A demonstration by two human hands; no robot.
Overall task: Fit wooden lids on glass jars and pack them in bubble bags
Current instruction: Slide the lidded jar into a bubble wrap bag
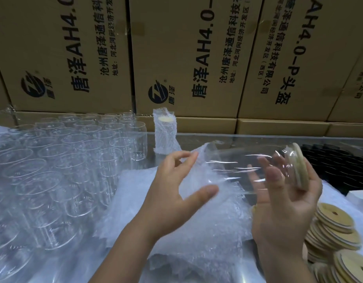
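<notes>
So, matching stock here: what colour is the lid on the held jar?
The wooden lid is pale yellowish tan; the head view shows it.

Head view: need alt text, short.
The right hand holds a lidded glass jar on its side, base toward a bubble bag whose mouth the left hand holds open. Rows of empty jars stand at left, loose wooden lids are stacked lower right, and one bagged jar stands behind, before cardboard boxes.
</notes>
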